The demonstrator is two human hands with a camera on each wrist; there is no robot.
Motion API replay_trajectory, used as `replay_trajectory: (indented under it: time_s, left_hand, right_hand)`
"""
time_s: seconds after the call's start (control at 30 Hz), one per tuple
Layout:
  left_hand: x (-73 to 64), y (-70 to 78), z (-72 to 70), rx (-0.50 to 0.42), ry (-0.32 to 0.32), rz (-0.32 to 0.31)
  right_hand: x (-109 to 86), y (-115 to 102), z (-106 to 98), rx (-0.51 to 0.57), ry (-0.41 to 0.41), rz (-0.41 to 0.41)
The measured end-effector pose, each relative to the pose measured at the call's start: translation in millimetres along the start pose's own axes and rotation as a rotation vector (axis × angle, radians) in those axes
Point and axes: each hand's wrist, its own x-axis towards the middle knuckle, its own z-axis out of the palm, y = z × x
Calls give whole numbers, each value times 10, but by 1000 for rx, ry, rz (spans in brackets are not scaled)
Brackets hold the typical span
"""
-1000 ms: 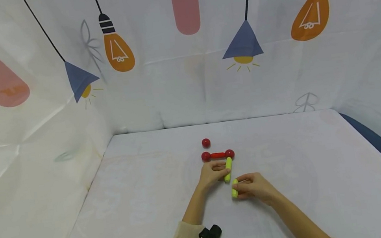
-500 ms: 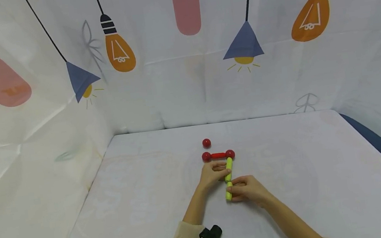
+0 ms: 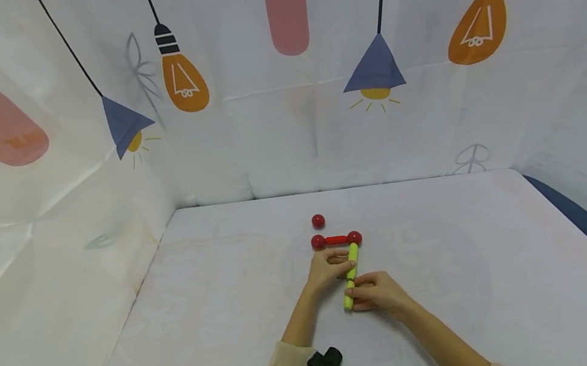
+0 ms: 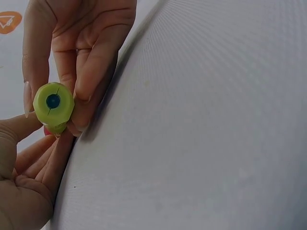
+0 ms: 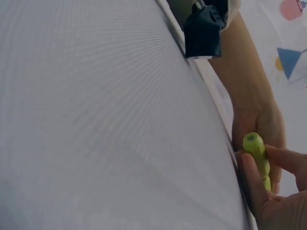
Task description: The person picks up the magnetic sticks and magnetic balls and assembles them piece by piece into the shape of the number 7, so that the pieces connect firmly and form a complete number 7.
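My left hand [image 3: 328, 267] pinches a yellow-green building stick [image 3: 353, 254] whose far end meets the right red ball [image 3: 354, 237]. My right hand [image 3: 383, 294] pinches a second yellow-green stick [image 3: 349, 302] between thumb and fingers. Both sticks stand end to end in one nearly straight line towards me. Seen end-on in the left wrist view, the nearer stick [image 4: 45, 111] has a dark blue round spot in its tip. Another ball [image 3: 318, 241] and a red stick [image 3: 336, 240] complete a short bar with the right ball. The right wrist view shows both sticks just off the white surface's edge line.
A loose red ball [image 3: 318, 221] lies behind the red bar. The white table [image 3: 221, 314] backs onto a white cloth printed with lamps and bulbs. A black camera [image 3: 324, 361] is fixed at my left cuff.
My right hand has moved left, bringing its stick from beside the other stick to end against it, and has then swung its near end slightly left. My left hand has stayed put.
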Motion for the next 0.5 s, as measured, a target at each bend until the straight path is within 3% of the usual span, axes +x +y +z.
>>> replay_trajectory:
  time_s: [0.5]
  left_hand:
    - [-9, -9, -3, 8, 13, 9]
  right_hand:
    - [33, 19, 37, 18, 50, 25]
